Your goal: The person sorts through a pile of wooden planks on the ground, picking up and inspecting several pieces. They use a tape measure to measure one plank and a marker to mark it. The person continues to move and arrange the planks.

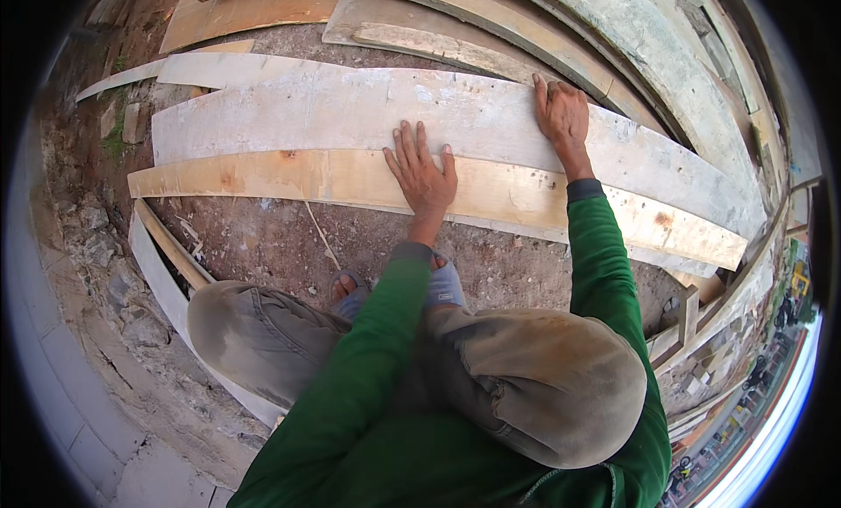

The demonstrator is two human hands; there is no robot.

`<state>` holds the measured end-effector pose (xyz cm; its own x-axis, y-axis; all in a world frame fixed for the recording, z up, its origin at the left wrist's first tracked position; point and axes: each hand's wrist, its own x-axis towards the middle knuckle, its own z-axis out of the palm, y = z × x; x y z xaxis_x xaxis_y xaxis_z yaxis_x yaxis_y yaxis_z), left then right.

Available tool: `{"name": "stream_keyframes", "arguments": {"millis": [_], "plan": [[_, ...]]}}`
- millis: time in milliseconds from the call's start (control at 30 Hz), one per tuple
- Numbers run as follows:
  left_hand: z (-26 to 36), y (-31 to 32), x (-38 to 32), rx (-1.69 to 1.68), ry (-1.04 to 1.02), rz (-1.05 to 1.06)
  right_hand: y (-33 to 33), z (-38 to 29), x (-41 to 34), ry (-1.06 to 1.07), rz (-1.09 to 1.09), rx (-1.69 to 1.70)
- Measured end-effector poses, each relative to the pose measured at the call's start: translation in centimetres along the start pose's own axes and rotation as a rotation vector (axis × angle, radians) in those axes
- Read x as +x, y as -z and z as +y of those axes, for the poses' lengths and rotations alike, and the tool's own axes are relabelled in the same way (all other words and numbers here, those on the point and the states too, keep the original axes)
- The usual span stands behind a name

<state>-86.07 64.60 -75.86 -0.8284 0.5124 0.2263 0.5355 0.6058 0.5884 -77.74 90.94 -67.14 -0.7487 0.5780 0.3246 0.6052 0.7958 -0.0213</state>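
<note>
My left hand (426, 183) lies flat with fingers spread. Its palm rests on a narrow tan wooden strip (263, 174), and its fingertips reach onto a wider whitewashed plywood board (315, 110). The strip lies lengthwise along the board's near part, overlapping it. Further right, my right hand (566, 117) grips the far edge of the whitewashed board, its fingers curled over the edge and their tips hidden. Under the strip's near side, a pale edge of another board shows toward the right. Both boards lie across in front of my feet.
Long planks (631, 55) lie stacked beyond the boards. Wood sheets (263, 12) rest at the far left. A pale board with a wooden batten (174, 245) stands beside my left knee. Broken rubble (141, 324) borders paving at left; a timber frame (688, 314) stands right.
</note>
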Motion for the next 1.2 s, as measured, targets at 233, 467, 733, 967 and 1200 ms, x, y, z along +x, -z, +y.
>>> {"name": "stream_keyframes", "arguments": {"millis": [233,467,733,967,1200], "plan": [[-0.3,0.4,-0.3,-0.022,0.029,-0.023,-0.4,-0.3,0.1,-0.060,-0.072,-0.040],[-0.6,2.0,-0.7,-0.046,0.029,-0.002,0.5,-1.4,-0.2,-0.010,-0.055,-0.012],[-4.6,5.0,0.6,-0.239,0.411,0.323,5.4,-5.4,-10.6,0.319,-0.208,0.221],[-18.2,7.0,2.9,-0.249,1.274,0.507,10.0,-7.0,-18.1,0.397,-0.451,0.064],[-19.9,5.9,2.4,-0.422,1.250,0.610,9.7,-6.4,-17.5,0.377,-0.440,0.098]]}}
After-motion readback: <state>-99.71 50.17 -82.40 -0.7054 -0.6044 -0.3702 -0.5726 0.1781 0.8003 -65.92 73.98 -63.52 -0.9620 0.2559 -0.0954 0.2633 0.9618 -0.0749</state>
